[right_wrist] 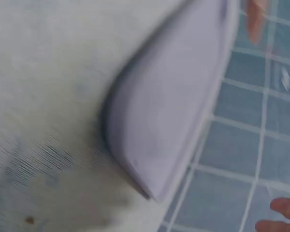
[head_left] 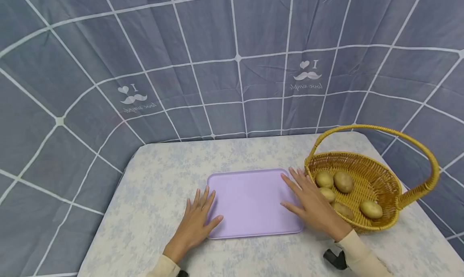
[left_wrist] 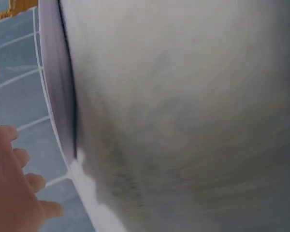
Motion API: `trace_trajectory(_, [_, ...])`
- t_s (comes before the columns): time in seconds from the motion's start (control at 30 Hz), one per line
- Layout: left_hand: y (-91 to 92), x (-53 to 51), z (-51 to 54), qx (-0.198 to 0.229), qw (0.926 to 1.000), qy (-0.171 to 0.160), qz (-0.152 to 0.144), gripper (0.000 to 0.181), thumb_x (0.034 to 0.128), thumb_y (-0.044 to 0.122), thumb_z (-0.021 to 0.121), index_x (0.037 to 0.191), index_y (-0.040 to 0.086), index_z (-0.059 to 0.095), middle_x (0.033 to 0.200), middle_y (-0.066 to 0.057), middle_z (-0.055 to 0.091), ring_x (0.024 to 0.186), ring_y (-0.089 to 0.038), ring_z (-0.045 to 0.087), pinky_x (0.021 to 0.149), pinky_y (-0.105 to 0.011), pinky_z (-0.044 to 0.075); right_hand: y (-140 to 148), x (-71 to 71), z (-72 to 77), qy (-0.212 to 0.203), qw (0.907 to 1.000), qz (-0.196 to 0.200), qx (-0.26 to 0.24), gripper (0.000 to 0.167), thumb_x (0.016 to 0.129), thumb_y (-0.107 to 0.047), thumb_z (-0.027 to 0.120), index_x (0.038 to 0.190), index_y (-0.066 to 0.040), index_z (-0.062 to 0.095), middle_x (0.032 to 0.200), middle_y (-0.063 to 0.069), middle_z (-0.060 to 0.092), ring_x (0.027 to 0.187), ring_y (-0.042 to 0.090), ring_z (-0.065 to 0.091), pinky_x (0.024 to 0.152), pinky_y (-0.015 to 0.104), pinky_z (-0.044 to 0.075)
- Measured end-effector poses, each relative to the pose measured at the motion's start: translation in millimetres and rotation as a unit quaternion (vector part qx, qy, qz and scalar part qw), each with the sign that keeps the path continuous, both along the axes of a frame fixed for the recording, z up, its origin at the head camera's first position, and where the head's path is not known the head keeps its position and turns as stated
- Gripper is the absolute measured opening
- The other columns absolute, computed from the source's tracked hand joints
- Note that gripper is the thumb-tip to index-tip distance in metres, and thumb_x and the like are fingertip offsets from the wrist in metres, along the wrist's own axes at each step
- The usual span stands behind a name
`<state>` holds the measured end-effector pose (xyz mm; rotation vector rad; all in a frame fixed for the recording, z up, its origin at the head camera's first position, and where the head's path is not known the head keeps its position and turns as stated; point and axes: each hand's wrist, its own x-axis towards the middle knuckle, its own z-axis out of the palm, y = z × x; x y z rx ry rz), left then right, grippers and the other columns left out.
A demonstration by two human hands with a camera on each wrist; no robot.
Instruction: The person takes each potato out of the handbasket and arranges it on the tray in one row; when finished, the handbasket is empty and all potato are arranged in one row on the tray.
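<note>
"Lilac tray (head_left: 250, 204) flat on the tabletop (head_left: 159, 192), between the left hand (head_left: 195, 224) and right hand (head_left: 308, 202). Why there?"

"Probably so either side can be reached comfortably."

"Is either grip on it?"

"Neither looks clasped round anything; both are released and splayed. The wicker basket (head_left: 386, 184), just beside the right hand, seemingly keeps the potatoes (head_left: 343, 182) from rolling."

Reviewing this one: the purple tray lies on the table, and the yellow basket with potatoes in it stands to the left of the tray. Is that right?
Not quite. The yellow basket with potatoes in it stands to the right of the purple tray, as the head view shows. The tray does lie on the table.
</note>
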<state>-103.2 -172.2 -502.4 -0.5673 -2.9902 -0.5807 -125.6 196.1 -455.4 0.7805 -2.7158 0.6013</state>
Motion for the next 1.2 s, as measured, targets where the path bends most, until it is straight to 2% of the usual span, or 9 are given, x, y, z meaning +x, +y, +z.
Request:
trace_trajectory(0.07, [-2.2,2.1,-2.8,0.029,0.9992,-0.028,0.003,0.077,0.0953,0.055,0.046,0.153,0.012,0.019,0.16,-0.013,0.01,0.145,-0.042,0.006,0.11,-0.069,0.006,9,-0.5,7.1,-0.022,0.9983,-0.02,-0.049,0.074,0.091,-0.036,0.065,0.153,-0.021,0.027,0.159,0.011,0.019,0.145,0.038,0.016,0.116,0.054,0.017])
trace_trajectory(0.17, [-4.6,4.2,-6.1,0.057,0.9969,-0.055,0.002,0.074,0.0975,0.051,0.044,0.153,0.01,0.018,0.159,-0.014,0.01,0.145,-0.041,0.006,0.11,-0.068,0.006,25,-2.1,17.3,-0.042,0.9906,-0.053,-0.119,0.072,0.092,-0.028,0.065,0.153,-0.024,0.027,0.159,0.009,0.021,0.145,0.035,0.018,0.11,0.061,0.024])
trace_trajectory(0.27, [-5.3,5.8,-9.2,0.079,0.9945,-0.069,-0.002,0.072,0.0988,0.048,0.044,0.153,0.007,0.02,0.159,-0.015,0.011,0.145,-0.041,0.009,0.111,-0.068,0.008,43,-3.7,25.3,-0.033,0.98,-0.084,-0.177,0.07,0.092,-0.021,0.065,0.152,-0.024,0.029,0.157,0.011,0.026,0.142,0.037,0.024,0.106,0.065,0.024])
trace_trajectory(0.4, [-5.2,9.3,-12.5,0.091,0.9919,-0.088,-0.005,0.069,0.0999,0.044,0.043,0.152,0.004,0.021,0.159,-0.015,0.012,0.146,-0.037,0.009,0.112,-0.065,0.007,66,-8.3,35.1,-0.02,0.9641,-0.126,-0.233,0.065,0.094,-0.018,0.062,0.151,-0.021,0.031,0.153,0.017,0.031,0.138,0.044,0.029,0.106,0.066,0.023])
trace_trajectory(0.53, [-5.8,13.4,-16.5,0.08,0.9912,-0.105,-0.005,0.066,0.1011,0.041,0.042,0.151,0.004,0.021,0.159,-0.011,0.01,0.147,-0.033,0.008,0.114,-0.062,0.004,89,-17.2,40.6,-0.039,0.9463,-0.167,-0.274,0.062,0.098,-0.022,0.056,0.152,-0.019,0.028,0.154,0.022,0.028,0.138,0.048,0.025,0.108,0.066,0.02])
trace_trajectory(0.7, [-7.5,17.7,-18.5,0.054,0.9942,-0.093,0.003,0.063,0.1013,0.036,0.044,0.151,0.005,0.022,0.159,-0.008,0.009,0.147,-0.03,0.008,0.115,-0.06,0.006,114,-28.8,38.6,-0.078,0.9326,-0.193,-0.295,0.063,0.1,-0.028,0.05,0.154,-0.013,0.02,0.155,0.024,0.02,0.138,0.052,0.02,0.107,0.067,0.019])
trace_trajectory(0.93, [-9.7,20.0,-17.4,0.039,0.9979,-0.05,0.01,0.064,0.0995,0.028,0.05,0.149,-0.003,0.024,0.157,-0.016,0.015,0.145,-0.038,0.014,0.113,-0.063,0.013,134,-39.2,32.9,-0.137,0.9192,-0.227,-0.291,0.068,0.1,-0.036,0.046,0.154,-0.007,0.015,0.154,0.03,0.018,0.136,0.055,0.019,0.104,0.07,0.021])
trace_trajectory(1.07, [-9.9,18.9,-16.1,0.042,0.9975,-0.055,0.019,0.065,0.0998,0.028,0.05,0.149,-0.003,0.022,0.158,-0.017,0.014,0.145,-0.038,0.013,0.113,-0.061,0.013,142,-42.7,25.6,-0.173,0.9176,-0.242,-0.264,0.072,0.1,-0.04,0.045,0.153,-0.002,0.014,0.152,0.034,0.018,0.135,0.056,0.019,0.103,0.07,0.021])
trace_trajectory(1.2, [-8.6,19.7,-17.3,0.043,0.9967,-0.066,0.021,0.065,0.0997,0.029,0.05,0.15,-0.001,0.021,0.158,-0.015,0.013,0.145,-0.037,0.012,0.114,-0.061,0.012,148,-40.6,15.6,-0.226,0.9127,-0.246,-0.235,0.075,0.1,-0.042,0.043,0.152,0.002,0.01,0.15,0.039,0.015,0.133,0.059,0.017,0.101,0.072,0.021])
